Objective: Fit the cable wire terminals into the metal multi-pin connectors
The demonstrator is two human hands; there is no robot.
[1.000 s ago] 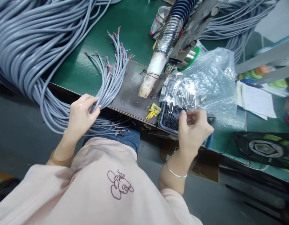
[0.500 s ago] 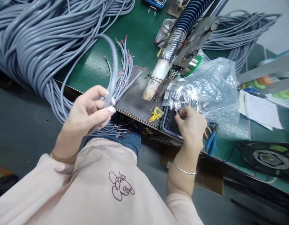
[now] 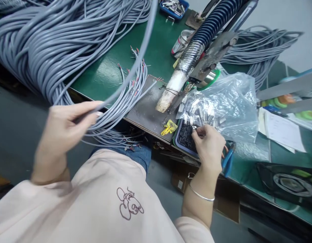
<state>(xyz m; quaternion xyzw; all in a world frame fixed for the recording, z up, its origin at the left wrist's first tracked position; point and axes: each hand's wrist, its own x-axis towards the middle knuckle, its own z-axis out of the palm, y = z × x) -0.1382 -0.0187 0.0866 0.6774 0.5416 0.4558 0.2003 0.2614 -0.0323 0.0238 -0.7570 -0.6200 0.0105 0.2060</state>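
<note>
My left hand (image 3: 67, 126) is closed around a grey cable (image 3: 139, 55), held off to the left of the bench. The cable rises from its fingers in a long blurred curve toward the top of the view. My right hand (image 3: 209, 145) pinches a small silvery metal connector (image 3: 194, 127), partly hidden by the fingertips. It is over a shallow tray (image 3: 187, 151) of short black sleeves (image 3: 185, 135). Just behind it, more metal connectors lie in and around a clear plastic bag (image 3: 239, 104). Blue-handled pliers (image 3: 228, 160) lie beside my right wrist.
A fume hose (image 3: 175, 81) and metal arm reach down over a dark board (image 3: 146, 104). Cables with stripped red-and-white ends (image 3: 135, 87) lie left of it. A big coil of grey cable (image 3: 44, 50) fills the left. A yellow tag (image 3: 169, 127) and small fan (image 3: 292, 182) are present.
My left hand has moved left and slightly down, drawing the cable out into a longer, straighter curve. My right hand has shifted slightly, with the connector now showing at its fingertips.
</note>
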